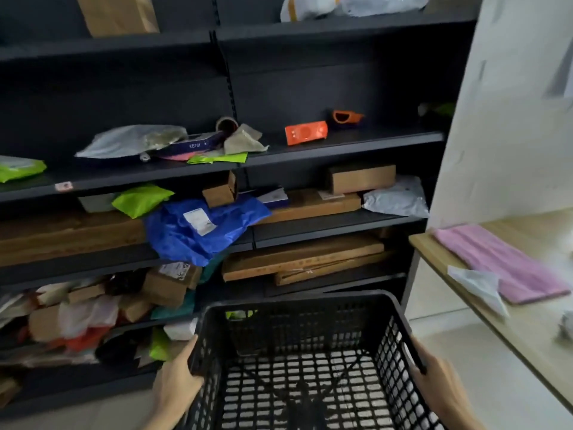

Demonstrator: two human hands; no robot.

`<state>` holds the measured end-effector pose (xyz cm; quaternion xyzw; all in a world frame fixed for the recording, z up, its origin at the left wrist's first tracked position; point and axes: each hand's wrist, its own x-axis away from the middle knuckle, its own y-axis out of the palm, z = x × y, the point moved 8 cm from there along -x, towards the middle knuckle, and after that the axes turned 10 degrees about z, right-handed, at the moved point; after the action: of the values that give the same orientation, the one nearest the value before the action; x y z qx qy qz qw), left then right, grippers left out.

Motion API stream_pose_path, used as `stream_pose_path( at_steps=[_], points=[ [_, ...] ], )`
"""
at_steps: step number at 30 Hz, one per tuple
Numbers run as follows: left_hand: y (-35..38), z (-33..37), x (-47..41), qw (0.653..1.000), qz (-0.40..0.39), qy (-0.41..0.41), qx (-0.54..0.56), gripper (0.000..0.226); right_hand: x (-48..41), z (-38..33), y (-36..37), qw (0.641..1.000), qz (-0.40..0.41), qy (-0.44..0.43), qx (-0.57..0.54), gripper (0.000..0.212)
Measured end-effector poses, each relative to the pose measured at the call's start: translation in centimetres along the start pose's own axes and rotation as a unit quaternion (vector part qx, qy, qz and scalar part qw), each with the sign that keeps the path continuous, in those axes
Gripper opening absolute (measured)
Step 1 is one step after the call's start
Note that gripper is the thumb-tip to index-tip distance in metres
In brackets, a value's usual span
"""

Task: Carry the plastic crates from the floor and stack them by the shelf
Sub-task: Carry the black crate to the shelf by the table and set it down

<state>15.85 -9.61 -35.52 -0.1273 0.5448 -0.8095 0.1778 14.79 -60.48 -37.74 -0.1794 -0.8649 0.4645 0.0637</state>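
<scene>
Both hands, left [176, 380] and right [440, 386], are clamped on opposite rims of the black crate [297, 361], held in the air just before the shelf [341, 144]. Its far wall could knock the crowded lower parcels [93, 321] if swung left. A table [483, 308] hems the right; the blue bag [198, 231] overhangs above.

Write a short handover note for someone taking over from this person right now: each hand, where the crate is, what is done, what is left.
Left hand: gripping the left rim of the black plastic crate.
Right hand: gripping its right rim.
Crate: empty, held up in front of the dark shelf, wooden table to the right.
Done: crate lifted and brought to the shelf.
Left: set it down by the shelf; no stack or other crates in view.
</scene>
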Motion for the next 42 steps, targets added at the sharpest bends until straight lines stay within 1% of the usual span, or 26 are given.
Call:
stream_pose_path(
  at_steps=[3,6,9,13,17,23,27,29,33,37,42],
  points=[
    [5.2,-0.9,-2.1,1.0,0.006,0.007,0.029,0.088,-2.7,2.8,5.6,1.0,-0.014,-0.002,-0.013,0.076],
    [10.2,-3.1,-4.6,1.0,0.02,-0.007,0.023,0.087,-5.2,3.8,11.3,1.0,-0.014,-0.011,-0.009,0.072],
    [14.7,-5.0,-7.2,0.999,0.033,-0.007,0.028,0.082,-7.1,4.7,17.3,1.0,-0.012,-0.014,-0.006,0.074],
    [22.2,-7.9,-11.0,1.0,0.007,-0.016,0.025,0.084,-10.1,7.5,26.3,0.999,-0.023,-0.031,0.006,0.087],
    [29.8,-9.9,-14.3,0.997,0.013,-0.01,0.072,0.081,-12.5,9.9,33.9,0.999,-0.035,-0.018,0.018,0.076],
    [41.9,-12.5,-18.7,0.995,-0.006,-0.002,0.104,0.084,-17.0,14.6,43.1,0.999,-0.021,-0.029,0.039,0.077],
    [47.4,-14.0,-20.8,0.993,0.016,-0.008,0.121,0.086,-18.2,16.2,47.5,0.996,0.008,-0.07,0.047,0.079],
    [49.6,-15.1,-21.3,0.993,0.03,-0.012,0.11,0.085,-18.4,17.2,49.6,0.997,-0.006,-0.059,0.047,0.075],
    [53.5,-17.1,-21.7,0.988,0.047,-0.016,0.145,0.082,-18.4,19.4,53.0,0.998,-0.035,-0.033,0.042,0.072],
    [55.7,-17.9,-21.3,0.988,0.032,-0.029,0.148,0.078,-18.0,19.9,54.2,0.997,-0.03,-0.036,0.055,0.072],
    [56.9,-18.1,-21.5,0.99,0.044,-0.036,0.13,0.081,-18.8,19.8,54.9,0.997,-0.027,-0.042,0.06,0.072]
  ],
)
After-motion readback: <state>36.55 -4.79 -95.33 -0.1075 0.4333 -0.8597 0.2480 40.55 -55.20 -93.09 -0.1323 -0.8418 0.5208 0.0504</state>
